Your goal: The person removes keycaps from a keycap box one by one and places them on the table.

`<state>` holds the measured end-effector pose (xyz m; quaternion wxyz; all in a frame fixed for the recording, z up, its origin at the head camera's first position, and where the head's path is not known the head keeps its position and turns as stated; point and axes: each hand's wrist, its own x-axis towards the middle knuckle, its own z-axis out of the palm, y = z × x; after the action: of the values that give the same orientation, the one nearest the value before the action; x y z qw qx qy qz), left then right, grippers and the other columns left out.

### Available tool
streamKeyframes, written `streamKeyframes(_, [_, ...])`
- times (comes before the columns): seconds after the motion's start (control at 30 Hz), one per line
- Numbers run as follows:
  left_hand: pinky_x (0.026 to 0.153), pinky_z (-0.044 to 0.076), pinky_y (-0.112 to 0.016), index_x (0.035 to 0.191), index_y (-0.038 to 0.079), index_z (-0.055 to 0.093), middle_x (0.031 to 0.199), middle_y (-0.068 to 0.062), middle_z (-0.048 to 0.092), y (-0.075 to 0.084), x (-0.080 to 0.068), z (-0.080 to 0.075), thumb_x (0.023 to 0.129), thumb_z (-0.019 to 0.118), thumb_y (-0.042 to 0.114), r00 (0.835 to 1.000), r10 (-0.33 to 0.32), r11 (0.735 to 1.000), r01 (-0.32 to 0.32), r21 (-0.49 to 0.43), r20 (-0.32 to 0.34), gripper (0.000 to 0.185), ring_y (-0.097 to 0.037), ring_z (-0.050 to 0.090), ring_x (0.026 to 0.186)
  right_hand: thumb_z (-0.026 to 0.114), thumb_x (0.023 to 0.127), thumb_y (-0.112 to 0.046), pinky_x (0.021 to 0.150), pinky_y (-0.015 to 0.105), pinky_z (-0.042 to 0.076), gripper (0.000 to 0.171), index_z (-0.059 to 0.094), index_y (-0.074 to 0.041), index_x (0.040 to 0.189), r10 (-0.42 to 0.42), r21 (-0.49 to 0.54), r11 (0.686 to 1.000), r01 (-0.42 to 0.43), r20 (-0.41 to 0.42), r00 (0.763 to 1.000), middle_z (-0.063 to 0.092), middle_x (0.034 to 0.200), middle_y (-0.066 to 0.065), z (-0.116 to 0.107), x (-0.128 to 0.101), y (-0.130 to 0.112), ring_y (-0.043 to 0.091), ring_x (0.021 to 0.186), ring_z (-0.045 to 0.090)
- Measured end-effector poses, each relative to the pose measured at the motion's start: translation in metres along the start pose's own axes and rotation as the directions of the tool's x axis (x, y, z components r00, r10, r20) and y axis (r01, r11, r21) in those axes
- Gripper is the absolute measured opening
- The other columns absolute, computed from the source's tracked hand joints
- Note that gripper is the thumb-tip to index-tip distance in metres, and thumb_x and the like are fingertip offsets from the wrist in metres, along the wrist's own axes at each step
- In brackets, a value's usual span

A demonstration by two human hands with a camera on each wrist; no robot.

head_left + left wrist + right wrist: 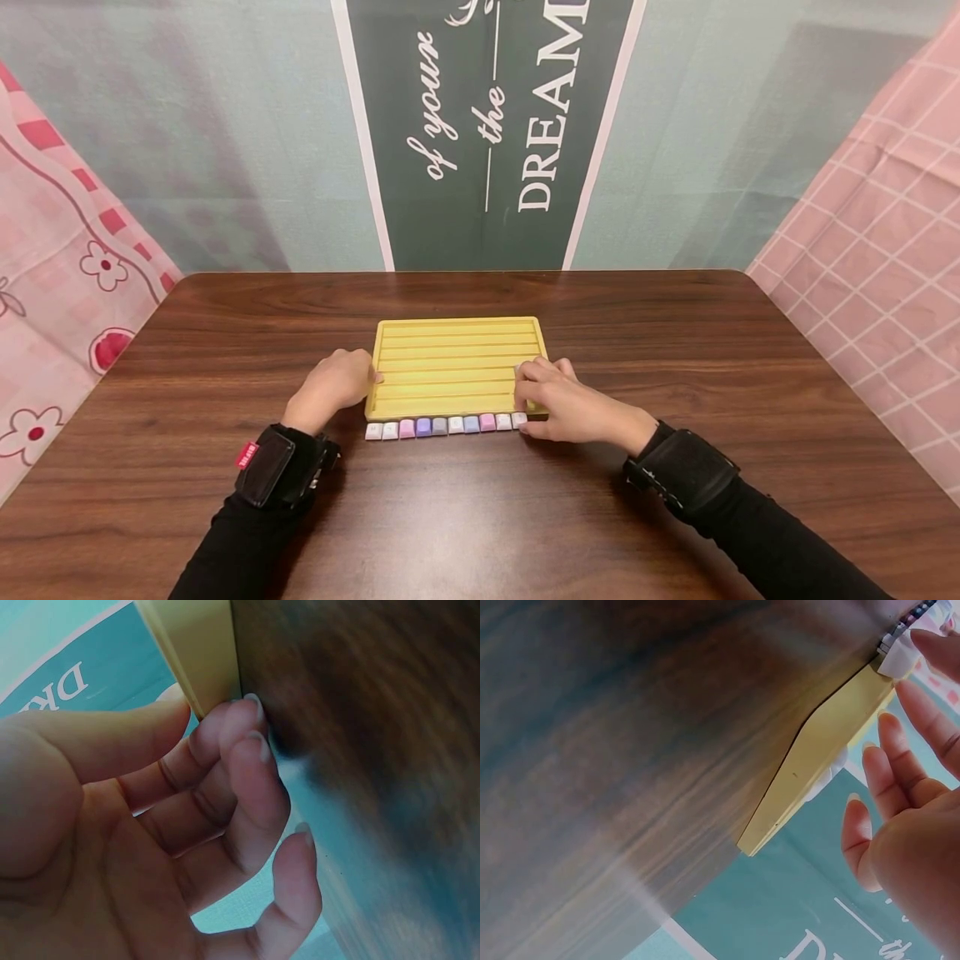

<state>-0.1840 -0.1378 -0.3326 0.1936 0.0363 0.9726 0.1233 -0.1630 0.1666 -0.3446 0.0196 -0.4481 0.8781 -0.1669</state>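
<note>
A yellow grooved tray [459,364] lies on the table. My left hand [335,385] pinches its left edge, the thumb on top and curled fingers against the side in the left wrist view. Along the tray's near edge runs a row of pastel keycaps [423,428]. At the row's right end, my right hand [572,407] has thumb and index finger about a white keycap [900,657]; its other fingers bend loosely over the tray's right side. Another pale piece [827,778] shows above the tray's rim in the right wrist view, mostly hidden in the head view.
The brown wooden table [465,533] extends around the tray on all sides. Behind it hangs a green curtain with lettering [487,125]. Pink patterned cloths [892,225] flank the table left and right.
</note>
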Motion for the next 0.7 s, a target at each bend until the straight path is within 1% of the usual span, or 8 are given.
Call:
streamKeyframes(0.13, [0.063, 0.037, -0.034, 0.091, 0.001, 0.06, 0.067, -0.008, 0.043, 0.0001, 0.0, -0.0004, 0.097, 0.049, 0.019, 1.0, 0.002, 1.0, -0.002, 0.002, -0.001, 0.022, -0.023, 0.046, 0.066, 0.076, 0.076, -0.018, 0.075, 0.037, 0.022, 0.02, 0.057, -0.016, 0.078, 0.001, 0.019, 1.0, -0.001, 0.002, 1.0, 0.043, 0.093, -0.004, -0.002, -0.0001, 0.0005, 0.014, 0.092, 0.039])
streamKeyframes(0.37, [0.059, 0.035, -0.032, 0.09, 0.0, 0.059, 0.066, -0.007, 0.04, 0.0003, -0.0007, -0.0008, 0.097, 0.049, 0.018, 1.0, 0.007, 1.0, -0.007, -0.006, 0.001, 0.022, -0.023, 0.045, 0.063, 0.077, 0.075, -0.018, 0.075, 0.036, 0.022, 0.021, 0.057, -0.015, 0.08, 0.0, 0.037, 0.999, 0.0, 0.002, 1.0, 0.043, 0.093, -0.005, -0.0052, 0.0005, 0.001, 0.014, 0.093, 0.039])
streamKeyframes(0.7, [0.055, 0.032, -0.03, 0.096, -0.001, 0.059, 0.065, -0.005, 0.036, 0.0, -0.0008, -0.001, 0.097, 0.049, 0.018, 1.0, 0.004, 1.0, -0.004, -0.019, 0.004, 0.022, -0.021, 0.042, 0.06, 0.075, 0.076, -0.017, 0.074, 0.036, 0.021, 0.018, 0.059, -0.013, 0.083, 0.009, 0.065, 0.998, -0.007, -0.028, 1.0, 0.045, 0.093, -0.006, -0.0086, 0.0012, 0.0038, 0.013, 0.092, 0.04])
